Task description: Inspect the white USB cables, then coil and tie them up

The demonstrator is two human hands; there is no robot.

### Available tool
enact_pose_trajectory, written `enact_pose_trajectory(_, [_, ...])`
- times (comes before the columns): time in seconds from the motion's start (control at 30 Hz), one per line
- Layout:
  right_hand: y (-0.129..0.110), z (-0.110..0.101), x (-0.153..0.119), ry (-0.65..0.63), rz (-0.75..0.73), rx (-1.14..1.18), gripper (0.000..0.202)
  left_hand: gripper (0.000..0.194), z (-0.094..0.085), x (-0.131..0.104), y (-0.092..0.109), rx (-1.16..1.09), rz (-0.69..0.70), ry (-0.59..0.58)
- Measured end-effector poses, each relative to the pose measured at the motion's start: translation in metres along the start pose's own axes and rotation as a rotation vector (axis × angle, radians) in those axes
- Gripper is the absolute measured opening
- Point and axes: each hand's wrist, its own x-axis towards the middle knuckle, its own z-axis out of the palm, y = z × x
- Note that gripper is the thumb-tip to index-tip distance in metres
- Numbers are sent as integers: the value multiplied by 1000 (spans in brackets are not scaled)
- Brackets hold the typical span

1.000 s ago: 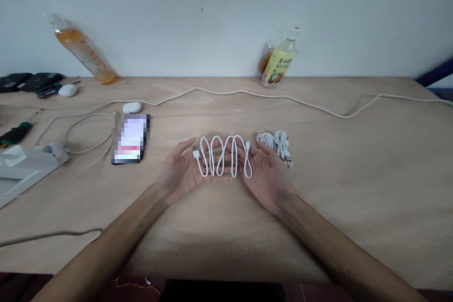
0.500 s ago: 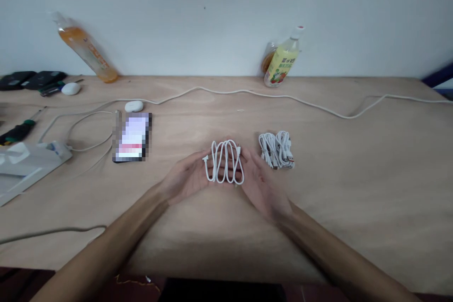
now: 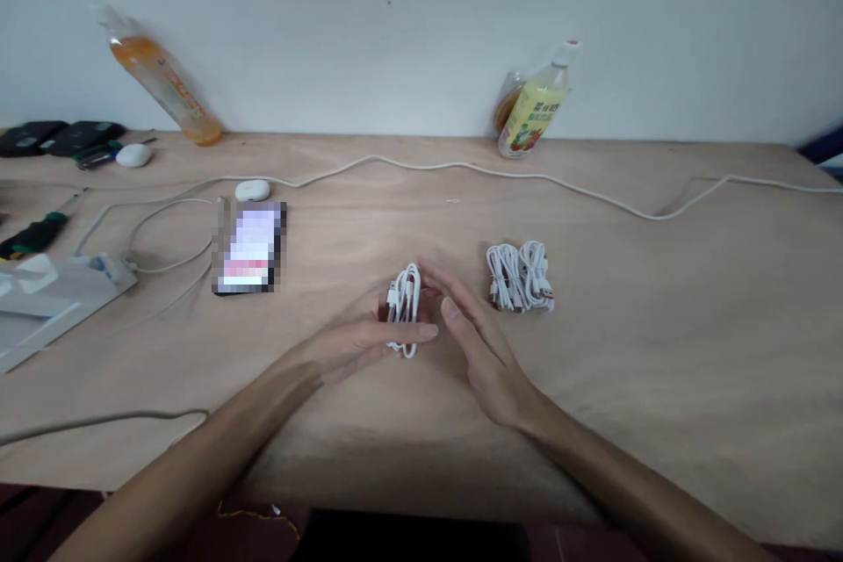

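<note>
A white charging cable [image 3: 407, 294], gathered into a narrow bundle of loops, lies in my left hand [image 3: 356, 338], whose thumb crosses over its lower part. Both connector ends of the cable show near the top of the bundle. My right hand [image 3: 484, 347] is just to the right of it, fingers stretched out and thumb apart; its fingertips come close to the loops, and whether they touch I cannot tell. Beyond my right hand, coiled white cables [image 3: 520, 277] lie side by side on the table.
A phone [image 3: 251, 246] and a white earbud case [image 3: 253, 190] lie to the left. A long white cord [image 3: 461, 165] crosses the wooden table [image 3: 659, 351]. Against the wall lean an orange drink bottle [image 3: 164, 88] and a yellow-labelled bottle [image 3: 535, 110]. A screwdriver [image 3: 36, 235] lies far left.
The spread loops of the cable have been pressed together into a narrow bundle. My left thumb has closed over it, and my right hand has come away from beneath to the right.
</note>
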Motion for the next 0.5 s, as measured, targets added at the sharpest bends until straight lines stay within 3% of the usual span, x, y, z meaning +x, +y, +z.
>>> enact_pose_trajectory(0.2, [0,-1,2,40,-58,-93,32,44,-5,0,-3,23,-22,-95])
enact_pose_trajectory(0.33, [-4,-3,4,69,-210,-280,28,46,-5,-4,4,173,-113,-225])
enact_pose_trajectory(0.43, [-4,-8,6,7,-363,-466,24,63,-3,-7,6,301,-100,-279])
enact_pose_trajectory(0.5, [-2,-11,7,-82,-461,-615,18,55,-2,-9,4,406,-84,-255])
